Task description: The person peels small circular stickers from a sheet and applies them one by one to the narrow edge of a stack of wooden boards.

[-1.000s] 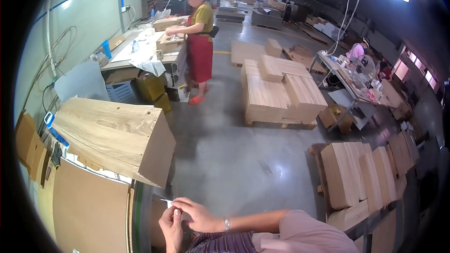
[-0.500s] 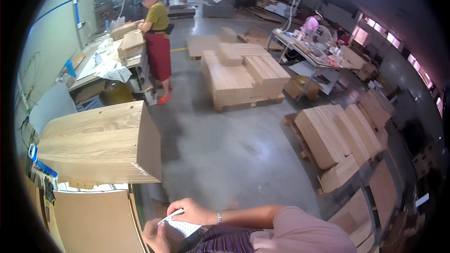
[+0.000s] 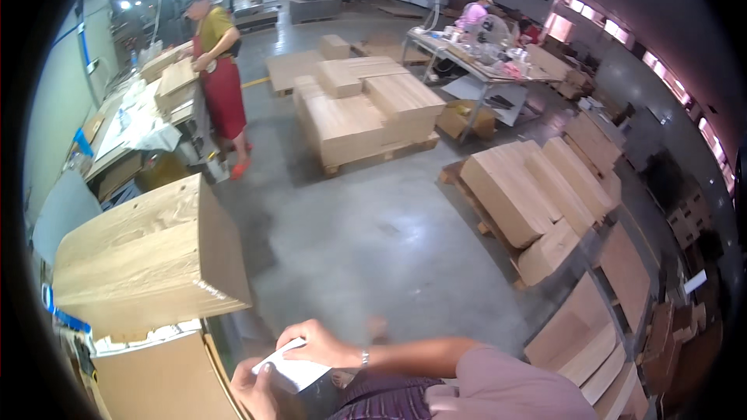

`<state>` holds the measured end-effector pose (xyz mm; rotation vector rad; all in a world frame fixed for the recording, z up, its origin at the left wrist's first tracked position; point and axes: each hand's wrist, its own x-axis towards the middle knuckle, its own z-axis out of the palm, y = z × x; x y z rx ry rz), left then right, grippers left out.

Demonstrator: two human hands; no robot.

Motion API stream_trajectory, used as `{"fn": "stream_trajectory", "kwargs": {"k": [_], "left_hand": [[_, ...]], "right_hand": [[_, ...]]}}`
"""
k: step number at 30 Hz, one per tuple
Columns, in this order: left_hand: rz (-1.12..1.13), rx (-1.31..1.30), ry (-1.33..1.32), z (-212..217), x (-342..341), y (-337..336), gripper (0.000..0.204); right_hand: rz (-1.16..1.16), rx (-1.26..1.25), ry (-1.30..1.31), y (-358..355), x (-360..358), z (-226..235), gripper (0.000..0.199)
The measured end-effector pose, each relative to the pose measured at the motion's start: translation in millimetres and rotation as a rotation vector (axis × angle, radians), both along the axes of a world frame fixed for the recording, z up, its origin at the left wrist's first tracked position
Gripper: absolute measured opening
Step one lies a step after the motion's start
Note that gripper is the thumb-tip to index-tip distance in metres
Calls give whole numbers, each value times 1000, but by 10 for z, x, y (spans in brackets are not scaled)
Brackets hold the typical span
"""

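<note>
A small white sheet (image 3: 302, 373) is pinched between my two hands, low in the picture. My left hand (image 3: 255, 390) grips its left edge, with the thumb on top. My right hand (image 3: 317, 348) holds the upper edge, fingers bent together; a band shows on that wrist. The face of the sheet looks plain white here, and part of its edge lies hidden under my fingers. Just left of my left hand is a brown board (image 3: 152, 377). Beyond it rises a stack of wood-grain panels (image 3: 132, 245).
Wood-grain panels (image 3: 362, 124) are piled on a pallet ahead, and another panel stack (image 3: 517, 194) is at right. A person (image 3: 214, 70) in a red apron works at a cluttered table (image 3: 109, 140). Another loaded table (image 3: 486, 66) stands at back right. Loose boards (image 3: 580, 327) lie near right.
The view has swung, so the surroundings sit farther left. The sheet's face showed small dots before and now appears plain white. Both hands keep hold of it.
</note>
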<state>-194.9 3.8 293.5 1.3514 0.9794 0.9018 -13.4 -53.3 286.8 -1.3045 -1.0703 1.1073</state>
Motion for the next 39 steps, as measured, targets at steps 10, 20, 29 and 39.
{"fn": "stream_trajectory", "kwargs": {"k": [10, 20, 29, 39], "left_hand": [[21, -40, -86, 56, -52, 174, 12], [102, -6, -189, 97, -146, 367, 10], [170, -60, -152, 98, -245, 604, 12], [136, -75, -341, -64, -258, 741, 8]], "right_hand": [[-58, 107, 70, 175, -12, -36, 13], [-16, 123, 80, 491, -131, 135, 12], [-23, 30, 86, 760, -240, 285, 9], [4, 28, 113, 913, -236, 190, 6]]}}
